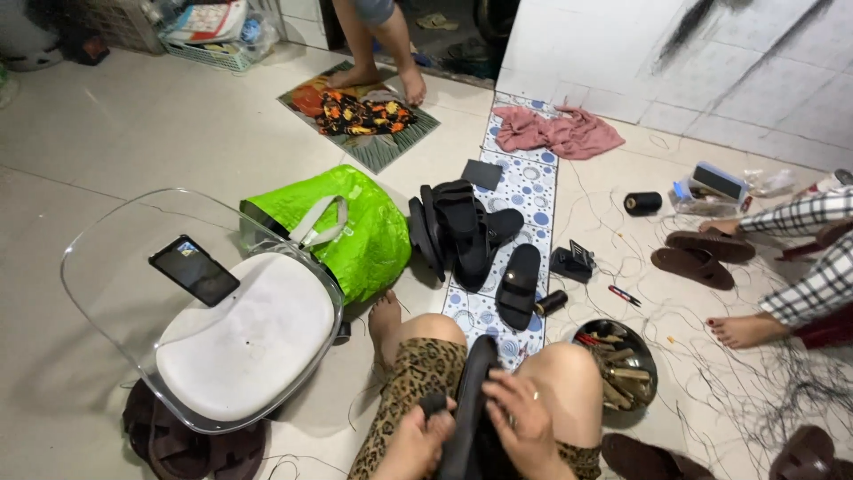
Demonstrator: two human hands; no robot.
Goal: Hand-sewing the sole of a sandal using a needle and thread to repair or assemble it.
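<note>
Seated on floor, black sandal (469, 400) upright between knees, on lap. Left hand (418, 444) closed round its near edge; right hand (524, 422) clamped on its side, fingers curled. Whether needle held: cannot tell, view poor.

Risks, judged:
- sandal slips off lap if grip loosens
- loose thread (764, 391) strewn over floor at right could snag foot
- metal bowl (617, 360) just beside right knee; knock would spill it

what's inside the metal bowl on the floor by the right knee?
The metal bowl holds a heap of short brownish pieces and something red-handled at its left edge. What the pieces are is unclear; the bowl's bottom is covered by them.
</note>
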